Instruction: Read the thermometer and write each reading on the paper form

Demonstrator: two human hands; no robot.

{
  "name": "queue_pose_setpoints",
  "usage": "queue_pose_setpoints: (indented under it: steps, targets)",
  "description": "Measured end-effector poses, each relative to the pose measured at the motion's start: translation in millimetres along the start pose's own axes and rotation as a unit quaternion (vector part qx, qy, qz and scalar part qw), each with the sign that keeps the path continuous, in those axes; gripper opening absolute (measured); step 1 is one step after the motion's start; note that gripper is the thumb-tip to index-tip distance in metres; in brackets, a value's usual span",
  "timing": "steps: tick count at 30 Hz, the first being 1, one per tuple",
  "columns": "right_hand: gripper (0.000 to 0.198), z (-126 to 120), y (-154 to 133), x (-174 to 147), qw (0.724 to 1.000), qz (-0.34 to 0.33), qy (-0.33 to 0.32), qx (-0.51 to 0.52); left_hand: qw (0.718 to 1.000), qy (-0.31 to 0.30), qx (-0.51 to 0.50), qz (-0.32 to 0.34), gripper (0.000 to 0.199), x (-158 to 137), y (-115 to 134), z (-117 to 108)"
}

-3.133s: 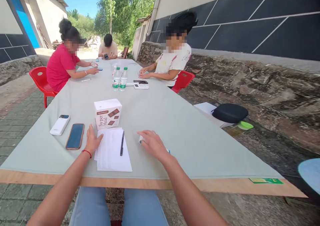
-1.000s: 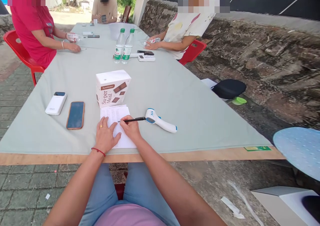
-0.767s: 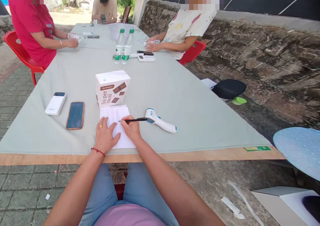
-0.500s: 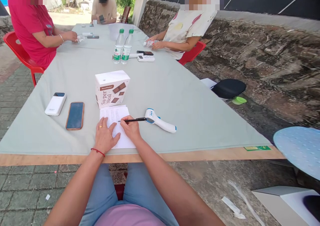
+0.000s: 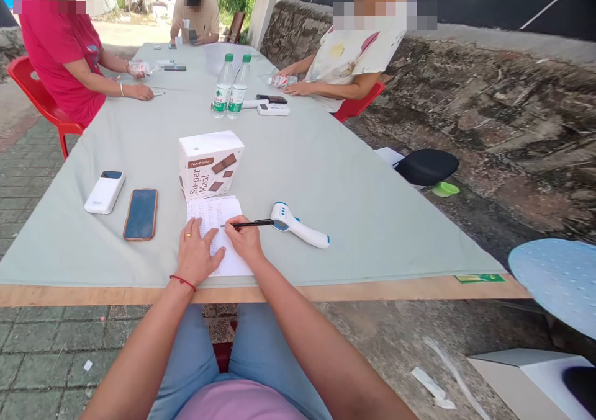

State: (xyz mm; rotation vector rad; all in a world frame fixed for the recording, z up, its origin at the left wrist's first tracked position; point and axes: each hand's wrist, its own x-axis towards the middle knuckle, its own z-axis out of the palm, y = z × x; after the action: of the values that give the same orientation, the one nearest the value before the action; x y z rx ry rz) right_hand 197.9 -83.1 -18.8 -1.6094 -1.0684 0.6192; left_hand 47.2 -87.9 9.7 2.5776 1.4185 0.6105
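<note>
I see the right hand with fingers pinching a black pen, tip on the paper sheet at the bench near edge. Left hand lies flat on the sheet, fingers spread (ring visible). White thermometer just right of the pen; snack box beyond the fingers.

Outdoor paved yard between buildings: long cloth-covered table, red plastic chairs, stone wall, trees.
</note>
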Motion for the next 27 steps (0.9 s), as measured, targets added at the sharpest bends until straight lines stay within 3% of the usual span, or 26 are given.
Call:
queue_pose_setpoints:
  steps: [27]
  targets:
    - [0.014, -1.5, -4.6, -1.3, 1.0, 0.013, 0.01, 0.024, 1.0, -0.007, 0.011, -0.003, 0.044, 0.4, 1.5, -2.2]
